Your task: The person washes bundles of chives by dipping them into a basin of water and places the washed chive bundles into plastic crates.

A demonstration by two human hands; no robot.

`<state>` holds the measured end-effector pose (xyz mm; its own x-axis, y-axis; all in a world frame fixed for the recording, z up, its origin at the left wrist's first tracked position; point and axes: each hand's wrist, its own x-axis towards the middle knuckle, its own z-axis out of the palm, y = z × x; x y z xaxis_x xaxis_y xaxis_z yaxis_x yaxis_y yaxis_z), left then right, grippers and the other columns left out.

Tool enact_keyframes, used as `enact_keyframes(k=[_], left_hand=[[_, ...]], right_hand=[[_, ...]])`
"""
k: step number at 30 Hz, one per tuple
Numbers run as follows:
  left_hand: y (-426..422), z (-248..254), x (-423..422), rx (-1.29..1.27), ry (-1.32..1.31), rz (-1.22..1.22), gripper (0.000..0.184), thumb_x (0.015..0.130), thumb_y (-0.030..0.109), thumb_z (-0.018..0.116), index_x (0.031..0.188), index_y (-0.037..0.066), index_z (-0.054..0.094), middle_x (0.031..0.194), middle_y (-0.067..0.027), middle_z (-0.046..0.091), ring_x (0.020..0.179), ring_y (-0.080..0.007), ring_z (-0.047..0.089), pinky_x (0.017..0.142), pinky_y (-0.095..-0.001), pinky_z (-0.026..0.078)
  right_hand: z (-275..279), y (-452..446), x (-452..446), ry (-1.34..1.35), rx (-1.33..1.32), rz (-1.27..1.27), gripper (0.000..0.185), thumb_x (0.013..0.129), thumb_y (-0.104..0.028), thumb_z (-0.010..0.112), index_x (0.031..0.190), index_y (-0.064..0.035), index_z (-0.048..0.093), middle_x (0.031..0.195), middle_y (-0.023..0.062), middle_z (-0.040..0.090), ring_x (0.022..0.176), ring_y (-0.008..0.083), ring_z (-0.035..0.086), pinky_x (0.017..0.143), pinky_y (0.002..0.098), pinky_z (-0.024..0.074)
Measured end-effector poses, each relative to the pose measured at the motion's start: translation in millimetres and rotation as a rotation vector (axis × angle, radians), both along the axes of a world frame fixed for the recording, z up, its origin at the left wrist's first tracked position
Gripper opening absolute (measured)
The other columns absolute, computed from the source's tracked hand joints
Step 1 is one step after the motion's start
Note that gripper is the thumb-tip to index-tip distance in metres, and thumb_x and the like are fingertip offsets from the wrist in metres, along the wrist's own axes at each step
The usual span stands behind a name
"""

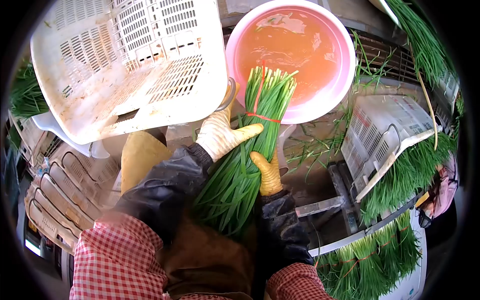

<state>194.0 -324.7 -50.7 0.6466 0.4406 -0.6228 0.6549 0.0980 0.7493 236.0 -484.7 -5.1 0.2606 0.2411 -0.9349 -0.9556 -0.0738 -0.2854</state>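
A bunch of green garlic chives (pixel 245 170) lies slanted between my gloved hands, its pale cut ends toward the tub. Red ties (pixel 262 117) wrap it near that end. My left hand (pixel 222 132), in a dirty white-and-yellow glove, is closed on the bunch from the left, thumb across the leaves; its other fingers are partly hidden. Lower on the right side, my right hand (pixel 267 175) in a yellow glove grips the same bunch, fingers mostly underneath. Beside my left hand is a white slotted crate (pixel 175 65) with a metal handle (pixel 228 95).
A pink tub (pixel 345 75) of brownish water stands ahead. At right, another white crate (pixel 372 120) holds loose chives (pixel 400 180), and tied bunches (pixel 370 265) lie below. Stacked crates (pixel 60 195) are at left. Chive scraps (pixel 320 147) litter the floor.
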Motion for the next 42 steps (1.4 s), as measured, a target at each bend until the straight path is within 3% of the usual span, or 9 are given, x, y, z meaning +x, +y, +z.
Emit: enact_keyframes(k=[4,10,13,15,20,26,30,32,42], left_hand=[[1.2,10.1,-5.0,-1.099,0.148,0.398,0.079,0.078,0.019,0.076,0.143,0.010,0.034,0.132,-0.0092,0.049,0.116,-0.0194,0.050,0.100,-0.0346,0.040],[-9.5,4.9,-7.8,-1.186,0.156,0.419,0.054,0.081,0.012,0.073,0.129,0.009,0.049,0.110,-0.0033,0.061,0.100,-0.0151,0.058,0.088,-0.0309,0.049],[-15.4,3.3,-6.8,-1.140,0.152,0.366,0.055,0.080,0.009,0.073,0.129,0.008,0.049,0.109,-0.0041,0.062,0.099,-0.0149,0.059,0.088,-0.0312,0.049],[-17.2,7.3,-4.3,-1.137,0.193,0.373,0.055,0.079,0.005,0.073,0.129,0.007,0.050,0.108,-0.0048,0.063,0.097,-0.0151,0.060,0.088,-0.0314,0.049],[-15.2,7.0,-7.9,-1.149,0.199,0.343,0.058,0.078,0.005,0.073,0.131,0.007,0.048,0.108,-0.0056,0.063,0.097,-0.0154,0.060,0.087,-0.0321,0.050],[-21.4,11.6,-11.6,-1.294,0.187,0.382,0.057,0.080,0.008,0.071,0.132,0.008,0.047,0.109,-0.0046,0.061,0.097,-0.0146,0.059,0.086,-0.0313,0.050],[-22.9,4.5,-14.9,-1.290,0.185,0.367,0.056,0.081,0.009,0.070,0.132,0.008,0.047,0.108,-0.0038,0.061,0.096,-0.0145,0.059,0.084,-0.0312,0.050],[-16.3,9.0,-10.1,-1.297,0.210,0.386,0.056,0.081,0.009,0.070,0.132,0.009,0.047,0.108,-0.0038,0.061,0.096,-0.0146,0.059,0.084,-0.0313,0.050],[-0.5,17.1,-8.6,-1.326,0.240,0.408,0.061,0.081,0.015,0.070,0.136,0.010,0.043,0.112,-0.0052,0.059,0.098,-0.0168,0.059,0.085,-0.0327,0.050]], right_hand=[[7.6,11.9,-3.2,-0.054,0.076,0.099,0.071,0.081,-0.010,0.068,0.142,-0.0103,0.033,0.127,0.0058,0.051,0.116,0.0188,0.048,0.097,0.0335,0.0423],[-0.8,-10.3,83.4,-0.172,-0.169,0.464,0.051,0.092,-0.034,0.058,0.136,-0.0102,0.047,0.131,0.0068,0.050,0.119,0.0181,0.046,0.105,0.0363,0.0322],[-21.5,17.9,118.5,-0.503,-0.194,0.418,0.050,0.090,-0.030,0.062,0.133,-0.0090,0.049,0.128,0.0061,0.053,0.118,0.0160,0.047,0.102,0.0360,0.0355],[-24.0,47.1,131.7,-0.632,-0.046,0.477,0.031,0.087,-0.010,0.064,0.118,-0.0042,0.059,0.114,0.0061,0.059,0.104,0.0131,0.054,0.090,0.0282,0.0449],[-72.3,40.2,144.9,-0.524,0.023,0.589,0.013,0.085,-0.004,0.063,0.097,-0.0044,0.064,0.100,0.0038,0.059,0.083,0.0111,0.058,0.078,0.0267,0.0480],[-97.4,24.6,152.7,-1.139,-0.474,1.251,0.020,0.086,-0.019,0.061,0.091,0.0001,0.060,0.087,0.0112,0.061,0.076,0.0182,0.059,0.071,0.0313,0.0486],[-134.5,-27.1,190.3,-0.978,-0.928,1.198,0.031,0.089,-0.030,0.060,0.101,-0.0019,0.061,0.080,0.0039,0.062,0.075,0.0173,0.059,0.071,0.0344,0.0479],[-114.5,-23.3,187.5,-0.534,-0.548,0.619,0.036,0.087,-0.038,0.062,0.104,-0.0058,0.062,0.085,0.0034,0.063,0.081,0.0167,0.060,0.072,0.0338,0.0477],[-91.1,26.7,140.7,-0.410,0.075,0.667,0.019,0.085,-0.009,0.065,0.104,-0.0041,0.064,0.093,0.0035,0.063,0.090,0.0126,0.056,0.084,0.0288,0.0449]])
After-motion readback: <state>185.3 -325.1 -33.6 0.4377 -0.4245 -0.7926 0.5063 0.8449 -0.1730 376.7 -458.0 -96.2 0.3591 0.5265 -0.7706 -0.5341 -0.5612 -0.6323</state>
